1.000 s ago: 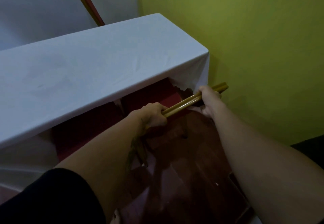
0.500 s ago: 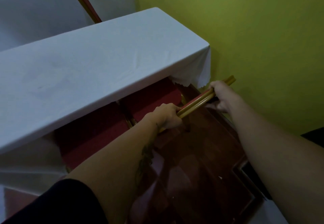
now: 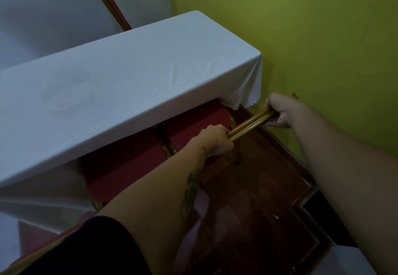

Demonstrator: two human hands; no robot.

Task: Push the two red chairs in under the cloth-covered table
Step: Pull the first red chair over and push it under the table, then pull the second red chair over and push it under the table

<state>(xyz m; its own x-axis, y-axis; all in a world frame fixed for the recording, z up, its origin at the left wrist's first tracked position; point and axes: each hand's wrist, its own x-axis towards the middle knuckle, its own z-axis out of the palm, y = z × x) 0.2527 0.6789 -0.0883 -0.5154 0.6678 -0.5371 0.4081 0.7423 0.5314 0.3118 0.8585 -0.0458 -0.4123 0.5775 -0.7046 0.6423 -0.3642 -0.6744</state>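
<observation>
A white cloth-covered table (image 3: 129, 76) fills the left and centre. Two red chair seats poke out from under its near edge: the left seat (image 3: 122, 167) and the right seat (image 3: 193, 124), side by side. The right chair's gold top rail (image 3: 249, 125) runs diagonally in front of the table corner. My left hand (image 3: 215, 139) grips the rail's lower end and my right hand (image 3: 282, 111) grips its upper end. The left chair's red and gold back (image 3: 32, 251) shows at the bottom left, partly hidden by my sleeve.
A green wall (image 3: 323, 37) stands close on the right, just past my right hand. Glossy red-brown floor tiles (image 3: 247, 199) lie below the rail. Another red and gold chair back (image 3: 109, 1) leans behind the table at the top.
Both hands and the gold rail have shifted right, toward the green wall. More of the two red seats now shows below the table edge, and the cloth corner hangs free of the chair.
</observation>
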